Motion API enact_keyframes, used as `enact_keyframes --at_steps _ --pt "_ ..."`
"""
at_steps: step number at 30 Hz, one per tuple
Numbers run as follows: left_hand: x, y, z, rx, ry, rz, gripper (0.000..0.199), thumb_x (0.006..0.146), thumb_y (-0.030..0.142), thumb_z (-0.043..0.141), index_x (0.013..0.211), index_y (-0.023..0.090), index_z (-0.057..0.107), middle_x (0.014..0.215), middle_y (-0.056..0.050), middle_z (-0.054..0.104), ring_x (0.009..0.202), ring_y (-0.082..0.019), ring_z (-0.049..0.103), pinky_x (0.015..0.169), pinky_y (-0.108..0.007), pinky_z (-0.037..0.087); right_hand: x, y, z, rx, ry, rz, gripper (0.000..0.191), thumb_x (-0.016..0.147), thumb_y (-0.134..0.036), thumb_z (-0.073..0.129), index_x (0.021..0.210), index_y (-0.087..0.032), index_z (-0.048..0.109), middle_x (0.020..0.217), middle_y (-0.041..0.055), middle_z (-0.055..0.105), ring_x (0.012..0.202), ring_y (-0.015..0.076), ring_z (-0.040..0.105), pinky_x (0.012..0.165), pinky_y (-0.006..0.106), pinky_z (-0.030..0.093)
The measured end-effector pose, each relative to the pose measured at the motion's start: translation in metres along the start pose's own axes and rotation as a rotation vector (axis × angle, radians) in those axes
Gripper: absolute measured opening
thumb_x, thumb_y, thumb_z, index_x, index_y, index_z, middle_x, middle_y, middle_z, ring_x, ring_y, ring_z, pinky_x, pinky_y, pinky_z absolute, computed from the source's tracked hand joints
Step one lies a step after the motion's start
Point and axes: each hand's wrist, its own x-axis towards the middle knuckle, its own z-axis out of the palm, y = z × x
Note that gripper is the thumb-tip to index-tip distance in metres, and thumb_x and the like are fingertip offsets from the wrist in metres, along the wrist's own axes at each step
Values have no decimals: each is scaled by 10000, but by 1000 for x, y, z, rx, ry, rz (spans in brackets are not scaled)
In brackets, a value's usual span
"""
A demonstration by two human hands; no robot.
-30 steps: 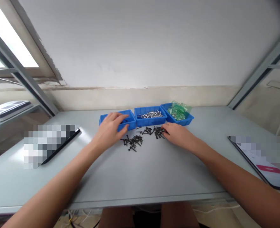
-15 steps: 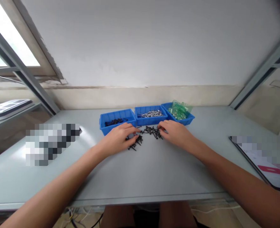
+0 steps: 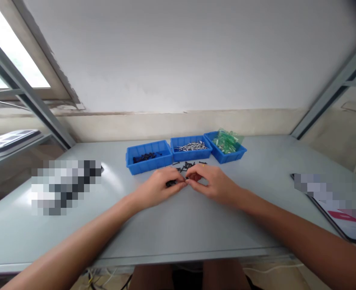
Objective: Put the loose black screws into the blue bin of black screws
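Left of centre, a blue plastic bin is holding black metal screws, with loose screws lying unbinned beside left hand and right hand, fingers pinching nearly closed, holds indiscernible.

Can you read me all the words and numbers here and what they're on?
None can be read.
Right screen: partly pixelated; its red patch is too blurred.
Left device: pixelated over.
White thing at far left: too blurred.
Blue bins and loose screws: no writing visible.
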Motion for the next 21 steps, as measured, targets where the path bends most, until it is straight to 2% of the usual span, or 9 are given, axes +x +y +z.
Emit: enact_keyframes --at_steps 5,9,11,14,17,21 --pt "-1 -3 -1 45 27 -6 139 877 221 501 833 173 624 801 -20 625 806 -146 551 731 -268 443 1 6 -2 -74 -112 67 53 830 -226 532 870 -193 543 808 15 622 755 144 578 691 268 438" --pt "-2 -3 -1 98 -9 26 148 881 231 495 842 171 625 806 -27 606 804 -150 553 731 -268 442 2 6 0 -113 -234 49 22 816 -197 532 821 -189 551 773 5 621 722 140 572 672 263 421" --pt "-2 -3 -2 95 -25 29 154 887 235 487 848 170 621 809 -28 604 792 -148 555 721 -267 442 2 6 0 -129 -220 35 24 808 -194 537 814 -188 559 771 8 624 726 143 574 673 264 420" --pt "-1 -3 -3 69 -35 21 157 895 233 479 863 171 619 824 -29 612 790 -144 553 723 -269 442 0 5 -2 -122 -117 22 54 811 -210 537 852 -189 567 785 14 630 746 145 581 680 262 429" --pt "-1 -1 -2 22 -80 41 144 886 222 492 842 166 617 818 -26 609 772 -134 555 717 -259 440 -2 3 -3 -113 -31 -52 77 826 -228 527 878 -190 568 767 13 631 727 139 582 675 258 432" --pt "-3 -2 0 -16 -108 51 128 869 215 508 806 161 606 803 -21 590 761 -128 549 710 -249 438 -2 1 -3 -96 -57 -126 89 831 -223 521 899 -187 567 771 16 626 722 135 575 671 253 427"
